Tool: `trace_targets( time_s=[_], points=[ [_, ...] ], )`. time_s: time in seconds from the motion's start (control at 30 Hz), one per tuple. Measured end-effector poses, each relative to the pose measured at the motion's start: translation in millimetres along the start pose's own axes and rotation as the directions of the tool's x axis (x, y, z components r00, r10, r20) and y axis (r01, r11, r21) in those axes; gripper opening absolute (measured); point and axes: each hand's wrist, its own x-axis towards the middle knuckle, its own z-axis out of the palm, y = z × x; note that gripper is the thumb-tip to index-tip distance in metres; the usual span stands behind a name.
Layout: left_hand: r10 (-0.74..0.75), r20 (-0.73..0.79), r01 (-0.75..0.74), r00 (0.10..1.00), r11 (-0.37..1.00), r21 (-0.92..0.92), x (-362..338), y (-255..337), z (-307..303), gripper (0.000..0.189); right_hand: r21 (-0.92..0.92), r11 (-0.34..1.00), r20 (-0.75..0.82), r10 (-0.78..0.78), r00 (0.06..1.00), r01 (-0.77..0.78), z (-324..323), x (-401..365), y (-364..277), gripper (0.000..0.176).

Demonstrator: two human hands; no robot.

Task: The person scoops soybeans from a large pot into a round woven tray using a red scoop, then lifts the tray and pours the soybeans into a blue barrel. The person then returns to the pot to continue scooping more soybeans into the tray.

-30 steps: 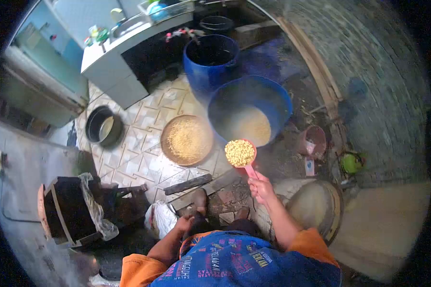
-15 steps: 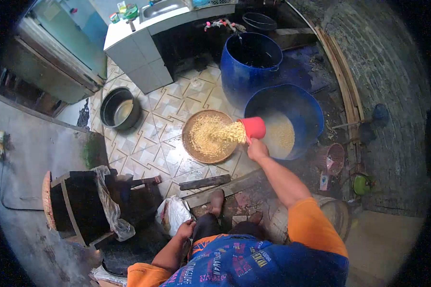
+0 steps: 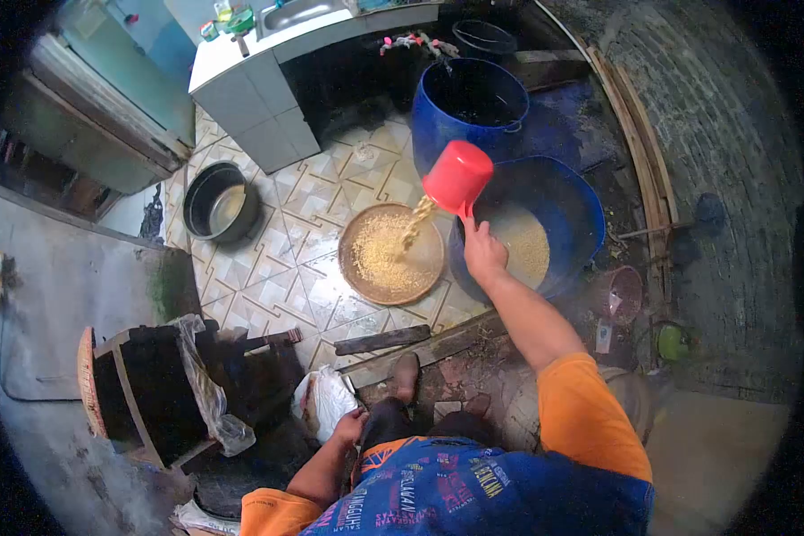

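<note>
My right hand [image 3: 485,256] is closed round the handle of a red plastic dipper [image 3: 461,175]. The dipper is tipped mouth-down, and pale yellow beans or kernels [image 3: 417,223] fall from it onto a round woven tray [image 3: 347,273]. A layer of the same yellow beans covers much of the tray, mostly its left and middle. Under my right forearm stands a wide blue tub [image 3: 581,205] with more beans [image 3: 526,252] in the bottom. Low by my knee, my left hand [image 3: 351,426] has curled fingers beside a white plastic sack [image 3: 331,406]; anything inside them is hidden.
A tall blue barrel [image 3: 433,147] stands behind the tub. Left on the tiles is a dark basin [image 3: 201,228] with cloudy liquid. A tiled sink counter [image 3: 259,125] is at the back. A wooden plank [image 3: 381,339] lies before my feet, and a pink basket [image 3: 623,295] sits right.
My right hand has raised the dipper up and slightly left and tipped it further over. The stream of beans is thinner now. My left hand has hardly moved.
</note>
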Motion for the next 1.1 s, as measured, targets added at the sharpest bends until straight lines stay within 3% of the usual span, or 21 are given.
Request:
trace_targets(
  time_s=[0.1, 0.2, 0.27, 0.3, 0.37, 0.4, 0.47, 0.53, 0.63, 0.7, 0.73, 0.77, 0.83, 0.87, 0.9, 0.93, 0.97, 1.0, 1.03, 1.07, 1.1],
  points=[
    [0.041, -0.017, -0.039, 0.999, 0.995, 0.091, -3, 5, 3, 0.047, -0.027, 0.999, -0.121, 0.02, 0.992, -0.024, -3, -12, 6, 0.038],
    [0.061, 0.003, -0.061, 0.998, 0.996, 0.07, -8, 12, 10, 0.045, 0.094, 0.993, -0.115, 0.085, 0.99, -0.074, -4, -35, 20, 0.044],
    [0.064, 0.035, -0.068, 0.997, 0.991, 0.118, -15, 23, 15, 0.045, 0.335, 0.939, -0.255, 0.011, 0.967, 0.077, 5, -62, 38, 0.059],
    [0.059, 0.061, -0.067, 0.996, 0.987, 0.148, -18, 31, 16, 0.045, 0.344, 0.938, -0.258, 0.051, 0.965, 0.042, 11, -75, 49, 0.059],
    [0.071, 0.101, -0.09, 0.992, 0.976, 0.197, 1, 15, 23, 0.045, 0.865, 0.425, -0.296, 0.006, 0.955, 0.266, 22, -106, 77, 0.059],
    [0.134, 0.107, -0.162, 0.985, 0.932, 0.323, 5, 13, 25, 0.046, 0.87, 0.427, -0.298, 0.059, 0.953, 0.246, 15, -131, 92, 0.059],
    [0.157, 0.137, -0.202, 0.978, 0.869, 0.452, -6, 38, 34, 0.049, 0.973, -0.23, 0.038, 0.122, 0.992, -0.009, -1, -190, 122, 0.057],
    [0.15, 0.21, -0.24, 0.966, 0.824, 0.514, 1, 46, 44, 0.048, 0.971, -0.23, 0.01, 0.285, 0.958, 0.058, -5, -247, 155, 0.054],
    [0.212, 0.304, -0.354, 0.929, 0.752, 0.555, 37, 33, 58, 0.046, 0.982, -0.117, -0.054, 0.585, 0.809, 0.149, 13, -324, 215, 0.046],
    [0.305, 0.485, -0.55, 0.819, 0.656, 0.516, 71, 23, 66, 0.039, 0.965, -0.163, -0.015, 0.753, 0.658, 0.207, 39, -369, 255, 0.044],
    [0.421, 0.556, -0.691, 0.717, 0.533, 0.488, 88, 20, 72, 0.03, 0.938, -0.218, 0.021, 0.811, 0.584, 0.27, 54, -393, 275, 0.037],
    [0.278, 0.485, -0.555, 0.829, 0.302, 0.775, 67, 59, 105, 0.025, 0.918, -0.337, 0.223, 0.874, 0.432, 0.21, 49, -413, 291, 0.031],
    [0.153, 0.8, -0.774, 0.58, -0.204, 0.6, 54, 98, 140, 0.023, 0.857, -0.476, 0.422, 0.868, 0.262, 0.198, 103, -458, 331, 0.027],
    [0.293, 0.837, -0.858, 0.462, -0.093, 0.506, 57, 99, 155, 0.021, 0.848, -0.481, 0.436, 0.872, 0.221, 0.224, 151, -479, 347, 0.027],
    [0.263, 0.855, -0.864, 0.447, -0.119, 0.488, 47, 107, 178, 0.021, 0.948, -0.319, 0.316, 0.945, 0.084, 0.025, 207, -497, 365, 0.026],
    [0.253, 0.726, -0.768, 0.64, 0.216, 0.602, 31, 118, 204, 0.021, 0.964, -0.165, 0.166, 0.986, -0.015, -0.208, 256, -514, 379, 0.024],
    [0.169, 0.568, -0.562, 0.805, 0.522, 0.641, 19, 126, 225, 0.021, 0.962, -0.182, 0.178, 0.983, -0.04, -0.202, 288, -531, 387, 0.024],
    [0.144, 0.678, -0.67, 0.721, 0.395, 0.629, 26, 126, 239, 0.025, 0.808, -0.105, 0.061, 0.994, -0.095, -0.579, 317, -546, 392, 0.023],
    [0.133, 0.679, -0.67, 0.722, 0.38, 0.637, 26, 123, 249, 0.025, 0.508, -0.046, -0.06, 0.994, -0.089, -0.86, 357, -559, 397, 0.022],
    [0.155, 0.725, -0.713, 0.671, 0.402, 0.574, 25, 118, 259, 0.03, 0.9, -0.127, 0.053, 0.981, -0.186, -0.416, 441, -563, 409, 0.023],
    [0.181, 0.765, -0.75, 0.618, 0.426, 0.506, 25, 112, 272, 0.035, 0.901, -0.14, 0.064, 0.979, -0.194, -0.411, 452, -577, 414, 0.023]
  ],
)
